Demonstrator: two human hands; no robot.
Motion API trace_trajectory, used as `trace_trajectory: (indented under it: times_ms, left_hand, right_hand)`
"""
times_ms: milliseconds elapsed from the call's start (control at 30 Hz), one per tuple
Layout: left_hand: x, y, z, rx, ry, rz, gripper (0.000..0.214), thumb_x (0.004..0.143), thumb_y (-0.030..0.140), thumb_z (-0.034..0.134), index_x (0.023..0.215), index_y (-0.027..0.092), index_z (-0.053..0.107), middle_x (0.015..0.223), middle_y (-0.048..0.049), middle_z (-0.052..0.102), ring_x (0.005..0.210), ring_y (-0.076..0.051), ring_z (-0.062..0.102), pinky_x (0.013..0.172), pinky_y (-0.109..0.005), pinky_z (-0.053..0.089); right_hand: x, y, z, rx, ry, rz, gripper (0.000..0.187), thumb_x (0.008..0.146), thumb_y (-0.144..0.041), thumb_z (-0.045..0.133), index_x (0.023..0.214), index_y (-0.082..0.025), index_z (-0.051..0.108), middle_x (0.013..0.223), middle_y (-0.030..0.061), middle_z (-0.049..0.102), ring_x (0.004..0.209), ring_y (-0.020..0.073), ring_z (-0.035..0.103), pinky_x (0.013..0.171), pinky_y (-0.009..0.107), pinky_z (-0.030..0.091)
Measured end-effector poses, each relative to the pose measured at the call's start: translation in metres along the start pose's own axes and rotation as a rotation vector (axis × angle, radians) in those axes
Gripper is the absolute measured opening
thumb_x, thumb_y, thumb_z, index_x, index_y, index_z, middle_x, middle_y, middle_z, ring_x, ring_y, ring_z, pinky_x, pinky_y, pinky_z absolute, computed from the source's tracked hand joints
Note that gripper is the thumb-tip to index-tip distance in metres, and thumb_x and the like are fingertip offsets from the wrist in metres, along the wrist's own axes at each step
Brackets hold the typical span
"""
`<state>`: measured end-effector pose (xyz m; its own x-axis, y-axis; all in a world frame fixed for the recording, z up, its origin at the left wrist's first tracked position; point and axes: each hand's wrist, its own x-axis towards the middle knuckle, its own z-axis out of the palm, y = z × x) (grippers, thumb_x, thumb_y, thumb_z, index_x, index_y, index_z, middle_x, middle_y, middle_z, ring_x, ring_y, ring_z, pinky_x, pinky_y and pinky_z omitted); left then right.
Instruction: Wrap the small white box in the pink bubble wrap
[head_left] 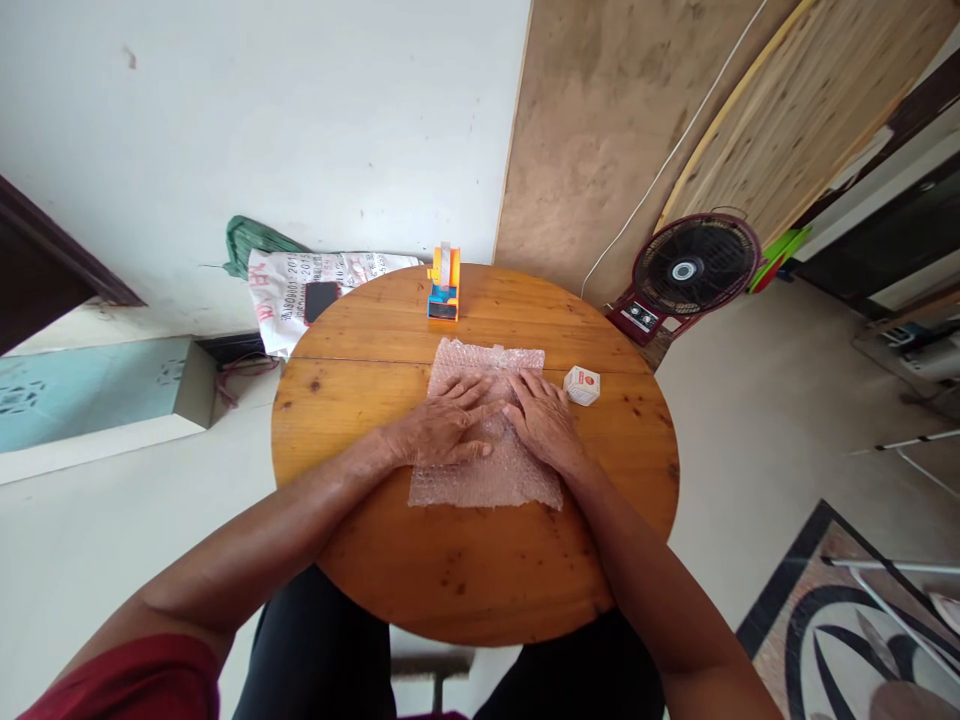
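Note:
A sheet of pinkish bubble wrap (487, 484) lies flat on the round wooden table (480, 570). My left hand (448, 425) rests on its left and middle part, palm down with the fingers stretched out. On the right side of the sheet, my right hand (544, 415) lies flat too, its fingers pointing away from me. The fingertips of the two hands come close together near the sheet's middle. Just right of my right hand stands a small white box (582, 386) with red print. Beyond the sheet is an orange and blue tape dispenser (444, 285) holding a tape roll.
A dark red fan (686, 270) stands past the table's right edge. Behind the table on the left are a white printed sack (281, 290), a dark flat object (321, 300) and a green bag (259, 240). A white wall and wooden boards rise behind.

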<state>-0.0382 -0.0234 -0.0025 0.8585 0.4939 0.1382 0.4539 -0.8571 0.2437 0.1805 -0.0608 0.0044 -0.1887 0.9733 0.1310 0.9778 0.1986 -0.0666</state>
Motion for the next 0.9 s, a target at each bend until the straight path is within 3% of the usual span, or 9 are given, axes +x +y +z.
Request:
trace_trajectory:
  times_ms: [233, 400, 633, 900]
  left_hand:
    - [-0.001, -0.007, 0.002, 0.04, 0.005, -0.16, 0.08, 0.09, 0.072, 0.037, 0.151, 0.02, 0.039, 0.161, -0.0179, 0.027, 0.15, -0.04, 0.015, 0.119, -0.058, 0.013]
    - [0.0, -0.008, -0.003, 0.077, 0.118, -0.325, 0.061, 0.098, 0.056, 0.034, 0.141, 0.016, 0.052, 0.154, -0.0192, 0.039, 0.145, -0.038, 0.029, 0.117, -0.058, 0.021]
    - [0.001, 0.0, -0.013, -0.008, 0.19, -0.161, 0.077, 0.094, 0.063, 0.041, 0.155, 0.019, 0.028, 0.164, -0.0173, 0.015, 0.152, -0.036, 0.012, 0.119, -0.054, 0.021]
    - [-0.001, -0.008, 0.003, 0.069, 0.038, -0.244, 0.071, 0.094, 0.063, 0.042, 0.149, 0.019, 0.041, 0.16, -0.0193, 0.026, 0.15, -0.039, 0.019, 0.118, -0.059, 0.016]
  right_hand:
    - [0.0, 0.0, 0.0, 0.01, 0.017, -0.009, 0.053, 0.099, -0.037, 0.039, 0.149, -0.019, 0.04, 0.153, 0.0111, 0.044, 0.139, 0.028, 0.039, 0.111, 0.046, 0.028]
    - [0.001, 0.001, 0.0, 0.012, 0.023, -0.01, 0.051, 0.1, -0.036, 0.038, 0.148, -0.02, 0.042, 0.152, 0.0111, 0.045, 0.138, 0.0273, 0.039, 0.11, 0.046, 0.029]
    - [-0.001, 0.0, -0.002, 0.008, 0.014, -0.006, 0.049, 0.099, -0.038, 0.039, 0.144, -0.018, 0.046, 0.152, 0.0122, 0.045, 0.137, 0.0285, 0.041, 0.11, 0.046, 0.029]
    - [-0.001, 0.001, -0.001, 0.012, 0.014, -0.01, 0.051, 0.099, -0.037, 0.039, 0.147, -0.02, 0.043, 0.152, 0.0111, 0.045, 0.139, 0.0276, 0.039, 0.111, 0.046, 0.028]
